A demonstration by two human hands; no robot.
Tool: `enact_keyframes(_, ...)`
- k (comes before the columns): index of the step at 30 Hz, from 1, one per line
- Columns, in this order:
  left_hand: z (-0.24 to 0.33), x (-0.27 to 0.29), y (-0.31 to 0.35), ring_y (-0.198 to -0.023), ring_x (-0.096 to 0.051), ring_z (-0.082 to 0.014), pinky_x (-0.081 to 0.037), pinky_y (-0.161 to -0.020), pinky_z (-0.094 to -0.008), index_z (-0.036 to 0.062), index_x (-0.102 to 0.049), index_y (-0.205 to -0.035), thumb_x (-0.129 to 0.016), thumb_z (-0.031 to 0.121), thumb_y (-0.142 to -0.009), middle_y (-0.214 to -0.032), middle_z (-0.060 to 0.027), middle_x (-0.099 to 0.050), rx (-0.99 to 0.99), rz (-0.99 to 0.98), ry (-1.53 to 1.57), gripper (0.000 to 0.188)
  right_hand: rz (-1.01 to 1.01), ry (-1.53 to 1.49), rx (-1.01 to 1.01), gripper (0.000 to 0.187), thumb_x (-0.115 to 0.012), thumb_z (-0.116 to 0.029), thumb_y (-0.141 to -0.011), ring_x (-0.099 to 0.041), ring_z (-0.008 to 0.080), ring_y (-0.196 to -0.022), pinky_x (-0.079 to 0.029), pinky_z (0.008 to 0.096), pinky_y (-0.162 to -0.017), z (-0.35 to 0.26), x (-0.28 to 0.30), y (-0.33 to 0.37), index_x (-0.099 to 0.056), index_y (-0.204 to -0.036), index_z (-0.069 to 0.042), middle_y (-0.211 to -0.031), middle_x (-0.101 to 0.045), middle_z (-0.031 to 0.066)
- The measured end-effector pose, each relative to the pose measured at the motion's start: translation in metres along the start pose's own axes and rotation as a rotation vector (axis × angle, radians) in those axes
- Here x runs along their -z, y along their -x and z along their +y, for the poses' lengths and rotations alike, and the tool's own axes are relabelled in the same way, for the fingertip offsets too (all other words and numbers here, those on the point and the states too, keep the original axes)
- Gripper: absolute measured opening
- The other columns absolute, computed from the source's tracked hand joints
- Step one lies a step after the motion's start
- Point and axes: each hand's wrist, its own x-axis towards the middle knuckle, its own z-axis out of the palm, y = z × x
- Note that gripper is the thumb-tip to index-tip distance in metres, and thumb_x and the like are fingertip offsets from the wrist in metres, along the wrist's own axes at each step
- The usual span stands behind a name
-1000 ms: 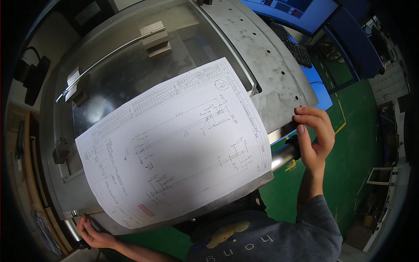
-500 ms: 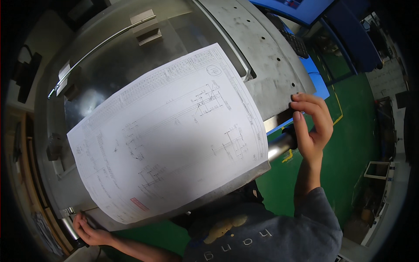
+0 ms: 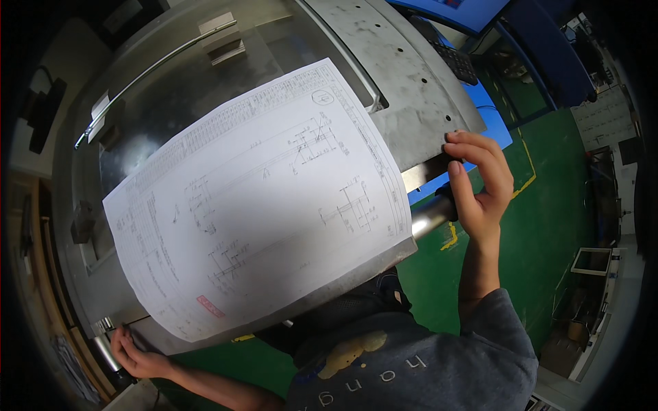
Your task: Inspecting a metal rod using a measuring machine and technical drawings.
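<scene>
A large white sheet of paper with printed line drawings, a table along its far edge and a red stamp lies across the front of a grey metal worktop. Past the sheet's right side, my right hand is at the worktop's front right corner, fingers bent, thumb apart, fingertips by the edge. My left hand is at the front left corner, its fingertips against the edge beside a small metal fitting. Neither hand touches the paper, and I see nothing held in either.
Beyond the paper, a thin metal rod rests across two small blocks. A dark block sits at the left. A keyboard and a lit screen are at the far right, above green floor.
The whole scene has shifted slightly up and left in the view. Both hands stay at their corners, and the paper keeps its place on the worktop.
</scene>
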Motion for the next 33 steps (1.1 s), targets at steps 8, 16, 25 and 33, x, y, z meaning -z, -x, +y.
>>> enact_keyframes(8, 0.000, -0.002, 0.000, -0.079, -0.049, -0.0173, -0.042, -0.070, -0.0259, -0.0059, -0.050, -0.084, -0.038, 0.008, -0.080, -0.085, -0.0115, -0.051, 0.006, -0.009, -0.001, 0.019, -0.005, -0.013, -0.007, 0.014, -0.051, 0.003, -0.060, -0.052, 0.0183, -0.071, -0.041, 0.0231, -0.058, -0.003, 0.000, 0.000, -0.055, -0.074, 0.001, -0.081, -0.054, 0.0115)
enact_keyframes(16, 0.002, 0.002, 0.003, -0.074, -0.049, -0.0165, -0.042, -0.065, -0.0256, -0.0054, -0.051, -0.081, -0.040, 0.005, -0.078, -0.081, -0.0113, -0.052, -0.038, 0.034, -0.007, 0.015, -0.058, 0.016, -0.003, 0.015, -0.049, 0.004, -0.063, -0.051, 0.0191, -0.075, -0.041, 0.0236, -0.063, -0.010, -0.004, -0.001, -0.054, -0.076, 0.001, -0.084, -0.053, 0.0121)
enact_keyframes(25, 0.021, -0.009, 0.004, -0.072, -0.048, -0.0153, -0.041, -0.065, -0.0245, -0.0052, -0.050, -0.077, -0.039, 0.002, -0.076, -0.080, -0.0096, -0.049, -0.024, 0.012, 0.119, 0.013, -0.053, 0.002, -0.024, 0.012, -0.048, 0.003, -0.067, -0.050, 0.0199, -0.080, -0.038, 0.0263, -0.071, -0.012, 0.001, -0.004, -0.053, -0.077, 0.003, -0.085, -0.053, 0.0129)
enact_keyframes(33, 0.024, -0.009, 0.004, -0.072, -0.047, -0.0145, -0.041, -0.065, -0.0235, -0.0045, -0.050, -0.077, -0.040, 0.002, -0.074, -0.081, -0.0089, -0.048, -0.047, 0.003, 0.129, 0.013, -0.067, 0.007, -0.038, 0.014, -0.045, 0.002, -0.069, -0.049, 0.0195, -0.085, -0.036, 0.0275, -0.076, -0.009, 0.002, -0.002, -0.053, -0.080, 0.002, -0.088, -0.052, 0.0122)
